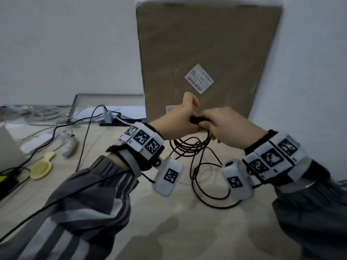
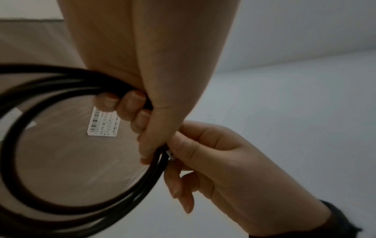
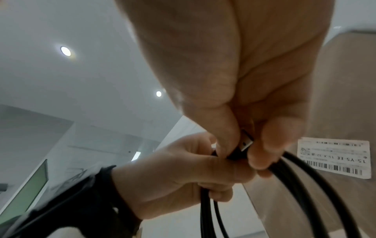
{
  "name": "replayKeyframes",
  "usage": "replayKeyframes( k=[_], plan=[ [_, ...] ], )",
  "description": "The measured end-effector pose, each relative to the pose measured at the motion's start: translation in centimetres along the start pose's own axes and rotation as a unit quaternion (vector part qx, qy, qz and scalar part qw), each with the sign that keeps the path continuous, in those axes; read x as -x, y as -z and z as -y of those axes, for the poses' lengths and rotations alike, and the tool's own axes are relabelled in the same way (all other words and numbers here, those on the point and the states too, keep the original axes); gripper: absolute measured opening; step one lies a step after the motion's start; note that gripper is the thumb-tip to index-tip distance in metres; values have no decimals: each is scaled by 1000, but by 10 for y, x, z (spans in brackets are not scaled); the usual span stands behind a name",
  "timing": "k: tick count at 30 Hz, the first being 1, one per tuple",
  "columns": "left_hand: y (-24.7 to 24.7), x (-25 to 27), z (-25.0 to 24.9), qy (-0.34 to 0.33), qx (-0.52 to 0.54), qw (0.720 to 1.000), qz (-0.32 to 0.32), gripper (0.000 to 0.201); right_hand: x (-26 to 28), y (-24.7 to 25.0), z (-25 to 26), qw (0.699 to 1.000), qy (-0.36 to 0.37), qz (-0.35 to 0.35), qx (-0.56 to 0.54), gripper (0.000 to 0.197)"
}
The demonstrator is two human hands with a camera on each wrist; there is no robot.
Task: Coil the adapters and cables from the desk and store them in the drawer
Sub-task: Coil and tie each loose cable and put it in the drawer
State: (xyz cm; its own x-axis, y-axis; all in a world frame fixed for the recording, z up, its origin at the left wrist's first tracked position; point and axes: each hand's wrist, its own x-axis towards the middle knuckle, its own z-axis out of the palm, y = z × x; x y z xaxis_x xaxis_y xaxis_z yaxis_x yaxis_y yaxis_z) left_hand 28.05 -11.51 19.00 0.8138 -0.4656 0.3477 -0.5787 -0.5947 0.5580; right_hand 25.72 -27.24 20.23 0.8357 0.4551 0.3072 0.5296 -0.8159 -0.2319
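Cardboard box (image 1: 202, 53) stands just behind both cable-holding hands.

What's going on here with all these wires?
A person is winding up a black cable above a desk. The left hand grips the gathered loops, while the right hand pinches the cable's plug end against the bundle. Part of the cable still trails loose on the desk, so the coil isn't finished. A large cardboard box stands behind the hands, and more cables and a charger lie at the left. No drawer is in view.
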Motion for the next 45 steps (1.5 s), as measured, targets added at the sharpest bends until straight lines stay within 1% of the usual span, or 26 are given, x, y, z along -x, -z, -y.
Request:
replayKeyframes(
  k=[3, 5, 6, 8, 11, 14, 17, 18, 19, 21, 22, 24, 26, 28, 29, 30, 31, 33, 34, 36, 38, 39, 40, 42, 44, 45],
  plan=[
    [16, 5, -23, 8, 11, 1000, 1, 48, 7, 26, 11, 1000, 3, 2, 24, 15],
    [20, 12, -32, 16, 44, 999, -17, 34, 16, 40, 15, 999, -6, -18, 37, 14],
    [20, 16, -35, 20, 78, 996, -34, 22, 20, 44, 15, 999, -18, -44, 12, 15],
    [17, 24, -39, 33, 182, 980, -72, 6, 31, 46, 13, 986, -59, -108, -114, 23],
    [3, 37, -47, 82, 352, 928, -85, 8, 48, 39, 10, 928, -107, -195, -298, 27],
    [-8, 45, -63, 96, 463, 879, -58, 15, 62, 26, 16, 844, -159, -255, -444, 26],
    [-6, 44, -83, 108, 580, 804, -73, 25, 75, 11, 26, 770, -195, -243, -557, 27],
    [-4, 43, -88, 108, 596, 792, -77, 26, 79, 7, 28, 757, -202, -227, -578, 27],
    [-3, 43, -92, 106, 588, 798, -81, 27, 84, 5, 29, 756, -205, -209, -585, 26],
    [-1, 46, -98, 103, 538, 833, -82, 28, 96, 3, 28, 777, -200, -159, -575, 21],
    [1, 48, -100, 108, 513, 848, -78, 28, 102, 4, 28, 797, -192, -134, -557, 19],
    [7, 55, -103, 119, 473, 872, -52, 28, 110, 11, 25, 871, -173, -95, -450, 19],
    [13, 60, -106, 124, 424, 897, -8, 27, 114, 25, 21, 943, -146, -74, -290, 30],
    [15, 63, -111, 117, 330, 936, 41, 25, 114, 45, 22, 978, -101, -76, -164, 48],
    [15, 64, -114, 107, 273, 954, 66, 25, 113, 54, 25, 988, -72, -71, -114, 51],
    [15, 65, -117, 95, 221, 966, 91, 24, 111, 61, 30, 996, -47, -48, -60, 47],
    [15, 66, -120, 86, 179, 973, 116, 22, 108, 65, 35, 1000, -24, -11, 0, 35],
    [18, 67, -123, 79, 143, 974, 159, 19, 104, 72, 43, 996, -5, 56, 66, 8],
    [19, 67, -122, 79, 148, 972, 166, 18, 103, 74, 45, 996, 0, 63, 63, 6],
    [20, 66, -117, 69, 185, 972, 130, 14, 99, 76, 42, 999, -11, 23, 28, 8],
    [19, 64, -107, 49, 244, 968, 35, 6, 96, 73, 34, 995, -55, -77, -28, 12],
    [18, 63, -101, 47, 280, 959, -5, 5, 95, 70, 29, 983, -85, -130, -94, 14],
    [16, 62, -95, 51, 311, 949, -27, 9, 93, 66, 26, 959, -117, -178, -186, 17],
    [8, 62, -77, 79, 344, 935, -20, 34, 91, 62, 20, 879, -176, -254, -364, 20],
    [-5, 63, -67, 92, 361, 928, 17, 65, 88, 61, 21, 794, -212, -291, -490, 20],
    [-12, 62, -66, 87, 364, 927, 32, 70, 86, 59, 23, 760, -219, -296, -535, 20]
  ],
)
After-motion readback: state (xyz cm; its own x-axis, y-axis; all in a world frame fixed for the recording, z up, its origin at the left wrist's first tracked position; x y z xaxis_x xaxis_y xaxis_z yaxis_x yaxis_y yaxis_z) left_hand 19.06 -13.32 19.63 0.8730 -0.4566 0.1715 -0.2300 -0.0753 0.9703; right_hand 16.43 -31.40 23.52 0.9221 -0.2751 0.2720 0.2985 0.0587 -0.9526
